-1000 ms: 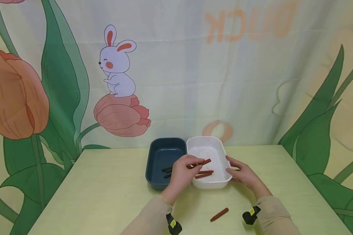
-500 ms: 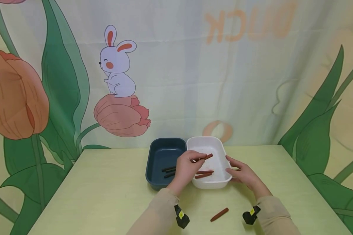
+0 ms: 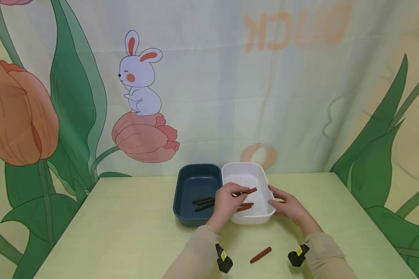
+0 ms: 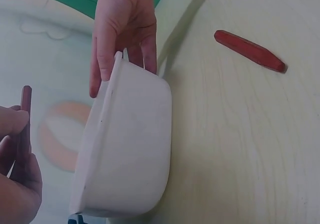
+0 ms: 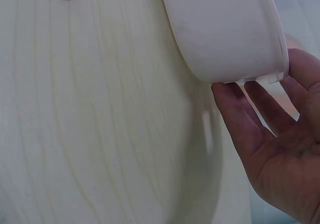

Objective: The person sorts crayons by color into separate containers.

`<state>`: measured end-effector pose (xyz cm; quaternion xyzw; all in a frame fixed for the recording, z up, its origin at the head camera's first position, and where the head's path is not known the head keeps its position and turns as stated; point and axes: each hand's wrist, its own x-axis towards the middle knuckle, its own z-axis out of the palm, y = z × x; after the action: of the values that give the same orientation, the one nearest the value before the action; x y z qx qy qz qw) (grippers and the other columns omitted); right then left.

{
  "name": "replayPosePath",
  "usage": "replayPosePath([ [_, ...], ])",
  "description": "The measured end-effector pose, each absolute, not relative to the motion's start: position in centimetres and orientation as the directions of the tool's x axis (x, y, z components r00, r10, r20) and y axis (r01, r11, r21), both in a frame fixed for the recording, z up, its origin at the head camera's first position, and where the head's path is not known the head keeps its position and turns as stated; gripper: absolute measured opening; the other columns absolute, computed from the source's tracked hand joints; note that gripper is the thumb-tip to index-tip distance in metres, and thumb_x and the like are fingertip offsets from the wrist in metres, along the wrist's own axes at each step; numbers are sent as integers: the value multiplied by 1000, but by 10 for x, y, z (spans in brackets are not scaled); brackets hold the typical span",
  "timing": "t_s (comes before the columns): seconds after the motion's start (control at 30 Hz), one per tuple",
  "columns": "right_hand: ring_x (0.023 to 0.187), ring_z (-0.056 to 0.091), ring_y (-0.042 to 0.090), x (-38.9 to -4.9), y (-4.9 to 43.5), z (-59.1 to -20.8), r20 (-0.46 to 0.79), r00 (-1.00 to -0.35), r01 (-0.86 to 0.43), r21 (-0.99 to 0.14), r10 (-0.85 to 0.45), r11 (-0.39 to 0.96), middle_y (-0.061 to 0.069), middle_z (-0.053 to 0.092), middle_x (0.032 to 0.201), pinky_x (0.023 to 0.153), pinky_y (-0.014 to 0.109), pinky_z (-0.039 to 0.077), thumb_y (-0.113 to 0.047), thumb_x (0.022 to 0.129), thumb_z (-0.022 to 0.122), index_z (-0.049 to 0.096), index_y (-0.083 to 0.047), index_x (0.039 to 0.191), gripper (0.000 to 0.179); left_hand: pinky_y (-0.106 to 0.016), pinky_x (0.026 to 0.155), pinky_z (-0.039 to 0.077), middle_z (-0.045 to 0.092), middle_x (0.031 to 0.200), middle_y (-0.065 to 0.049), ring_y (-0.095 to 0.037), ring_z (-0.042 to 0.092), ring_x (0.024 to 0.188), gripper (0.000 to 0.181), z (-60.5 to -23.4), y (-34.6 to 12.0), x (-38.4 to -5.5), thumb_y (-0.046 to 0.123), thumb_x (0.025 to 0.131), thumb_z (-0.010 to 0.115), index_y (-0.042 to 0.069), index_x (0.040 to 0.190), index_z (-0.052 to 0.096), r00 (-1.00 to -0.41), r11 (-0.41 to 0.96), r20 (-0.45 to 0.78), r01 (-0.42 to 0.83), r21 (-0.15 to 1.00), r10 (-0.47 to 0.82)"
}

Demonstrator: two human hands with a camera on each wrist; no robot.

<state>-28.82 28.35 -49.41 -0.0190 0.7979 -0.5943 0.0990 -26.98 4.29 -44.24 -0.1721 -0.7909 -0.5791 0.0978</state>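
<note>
In the head view my left hand (image 3: 227, 202) pinches a reddish-brown crayon (image 3: 252, 191) between thumb and fingertips, above the white bin (image 3: 255, 220). My right hand (image 3: 290, 207) grips that bin at its right side. The right wrist view has its fingers (image 5: 235, 116) against the outer wall, with the thumb at the rim. More brown crayons (image 3: 245, 208) lie inside the white bin, partly hidden by my left hand. Another brown crayon (image 3: 260, 255) lies on the table in front, seen also in the left wrist view as a tapered crayon (image 4: 250, 51).
A dark blue bin (image 3: 180, 186) stands close beside the white one on the left, with several black crayons (image 3: 204, 206) in it. Behind the pale yellow table (image 3: 125, 224) hangs a printed curtain (image 3: 209, 97) at its far edge.
My left hand has shifted right over the white bin with the pinched crayon, rising a little and then lowering again. The right hand and the crayon on the table have stayed put.
</note>
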Motion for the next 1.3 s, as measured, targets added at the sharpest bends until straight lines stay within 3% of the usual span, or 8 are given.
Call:
replayPosePath([
  [0.13, 110, 51, 38, -288, 284, -494, -136, -980, 88, -951, -146, 298, 24, 35, 139, 78, 41, 53, -25, 86, 66, 32, -15, 145, 68, -20, 64, 52, 62, 86, 2, -12, 59, 76, 16, -446, 49, -271, 2, 80, 70, 12, 91, 75, -934, 218, 318, 348, 912, 161],
  [0.37, 112, 50, 40, -287, 284, -492, -136, -980, 87, -951, -148, 297, 24, 34, 139, 78, 41, 52, -26, 86, 66, 32, -15, 145, 69, -27, 57, 55, 58, 90, -7, -16, 65, 60, 17, -449, 57, -272, -7, 80, 64, 3, 92, 73, -970, 27, 171, 178, 984, 173],
  [0.93, 112, 49, 40, -288, 284, -492, -143, -978, 94, -954, -154, 285, 24, 33, 139, 78, 42, 52, -19, 90, 61, 31, -15, 145, 64, -27, 56, 54, 58, 89, -8, -18, 66, 60, 15, -452, 64, -278, -4, 81, 65, 3, 92, 72, -984, 37, 110, 116, 993, 144],
  [1.17, 111, 51, 39, -288, 284, -492, -136, -978, 84, -952, -159, 294, 24, 33, 140, 78, 41, 52, -18, 91, 60, 31, -16, 145, 62, -23, 67, 53, 61, 105, -2, -22, 57, 94, 31, -456, 67, -279, 8, 80, 72, 13, 110, 69, -977, 184, 183, 201, 962, 109],
  [1.3, 111, 50, 40, -287, 284, -492, -135, -977, 83, -953, -163, 291, 25, 32, 141, 78, 42, 52, -16, 91, 59, 31, -15, 145, 61, -25, 71, 53, 59, 106, -2, -21, 58, 96, 33, -457, 66, -277, 9, 80, 71, 15, 113, 68, -977, 165, 180, 197, 966, 110],
])
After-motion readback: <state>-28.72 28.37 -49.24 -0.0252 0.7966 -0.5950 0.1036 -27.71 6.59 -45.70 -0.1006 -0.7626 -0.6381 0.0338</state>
